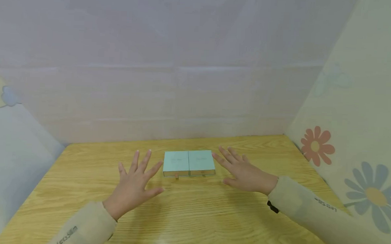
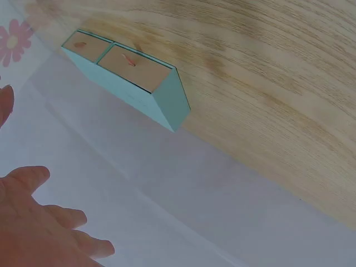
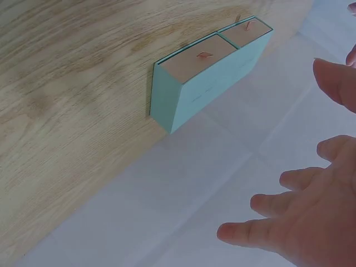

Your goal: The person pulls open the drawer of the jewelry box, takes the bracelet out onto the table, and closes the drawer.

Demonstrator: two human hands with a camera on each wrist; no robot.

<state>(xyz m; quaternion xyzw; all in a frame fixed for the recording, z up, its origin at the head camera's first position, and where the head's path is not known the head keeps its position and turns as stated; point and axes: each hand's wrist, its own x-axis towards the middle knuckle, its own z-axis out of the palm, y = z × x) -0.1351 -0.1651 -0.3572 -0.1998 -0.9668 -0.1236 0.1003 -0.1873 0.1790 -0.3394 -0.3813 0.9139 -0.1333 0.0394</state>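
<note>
A flat mint-green box (image 1: 176, 162) with two side-by-side compartments lies on the wooden table, between my hands. Its near side shows two tan drawer fronts (image 2: 133, 68), each with a small ribbon pull (image 3: 204, 55). To the left of the box, my left hand (image 1: 134, 185) hovers with fingers spread and holds nothing. On the other side my right hand (image 1: 245, 173) is spread the same way, its fingertips close to the box's right edge in the head view. Faint lettering shows on the box's top.
The wooden table (image 1: 191, 216) reaches back to a pale draped sheet (image 1: 171, 81). On the right stands a cloth panel with a red flower (image 1: 315, 145) and a grey-blue flower (image 1: 375, 195). Another pale panel (image 1: 13, 157) borders the table on the left.
</note>
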